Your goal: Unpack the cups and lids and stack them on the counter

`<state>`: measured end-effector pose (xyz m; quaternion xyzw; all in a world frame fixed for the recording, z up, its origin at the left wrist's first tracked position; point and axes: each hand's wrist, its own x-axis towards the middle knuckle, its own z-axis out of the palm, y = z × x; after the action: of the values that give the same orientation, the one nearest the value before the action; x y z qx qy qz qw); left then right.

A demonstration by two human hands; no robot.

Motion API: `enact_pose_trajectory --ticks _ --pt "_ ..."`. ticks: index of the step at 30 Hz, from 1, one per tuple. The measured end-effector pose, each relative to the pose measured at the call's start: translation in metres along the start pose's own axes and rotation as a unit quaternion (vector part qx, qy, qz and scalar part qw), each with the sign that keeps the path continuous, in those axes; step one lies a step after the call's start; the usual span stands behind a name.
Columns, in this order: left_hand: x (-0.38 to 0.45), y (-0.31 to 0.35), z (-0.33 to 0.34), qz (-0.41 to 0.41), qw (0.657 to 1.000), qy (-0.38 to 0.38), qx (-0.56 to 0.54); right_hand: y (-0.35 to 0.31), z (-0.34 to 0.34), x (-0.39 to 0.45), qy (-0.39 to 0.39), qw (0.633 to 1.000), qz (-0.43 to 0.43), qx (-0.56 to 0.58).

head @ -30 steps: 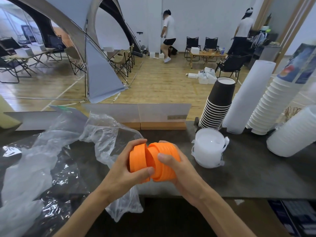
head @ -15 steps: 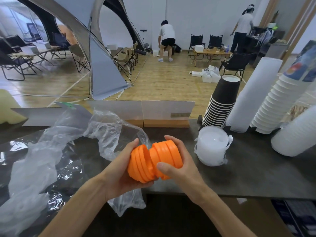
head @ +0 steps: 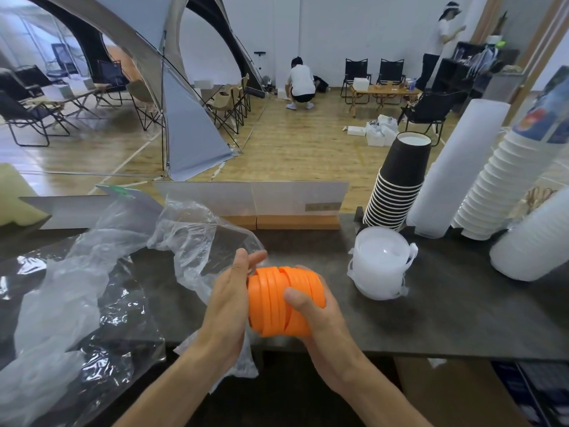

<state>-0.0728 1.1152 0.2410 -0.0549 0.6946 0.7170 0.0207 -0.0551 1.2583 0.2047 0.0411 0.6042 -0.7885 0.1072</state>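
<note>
Squaring a stack of round orange plastic lids between both hands.
Its long axis lies sideways above the dark tabletop; my flat left hand presses one end, my right hand grips the other.

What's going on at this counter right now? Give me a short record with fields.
held: stack of orange lids, lying sideways, lids uneven
left hand: flat against the stack's left end
right hand: curled round the stack's right part
counter: dark
plastic wrap: crumpled, left of the hands
white lids: stacked, right of the hands
black cups: stacked behind the white lids
</note>
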Motion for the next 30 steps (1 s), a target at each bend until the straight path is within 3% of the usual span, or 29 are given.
enact_pose_trajectory --ticks 3,5,7,19,30 --pt "0.001 -0.007 -0.007 0.053 0.994 -0.062 -0.070 -0.003 -0.002 -0.001 0.000 0.996 0.037 0.077" --pt "0.001 -0.011 -0.017 0.118 0.976 -0.174 0.064 -0.007 -0.007 -0.001 -0.009 0.994 0.044 0.098" --pt "0.003 -0.015 -0.025 0.156 0.940 -0.239 0.187 -0.010 -0.009 -0.002 -0.020 0.995 0.037 0.095" --pt "0.002 -0.008 -0.022 0.147 0.956 -0.197 0.161 -0.019 -0.005 -0.009 -0.031 0.987 -0.131 -0.086" --pt "-0.008 -0.013 -0.013 0.136 0.968 -0.185 0.100 -0.023 0.002 -0.014 -0.071 0.988 -0.113 -0.082"
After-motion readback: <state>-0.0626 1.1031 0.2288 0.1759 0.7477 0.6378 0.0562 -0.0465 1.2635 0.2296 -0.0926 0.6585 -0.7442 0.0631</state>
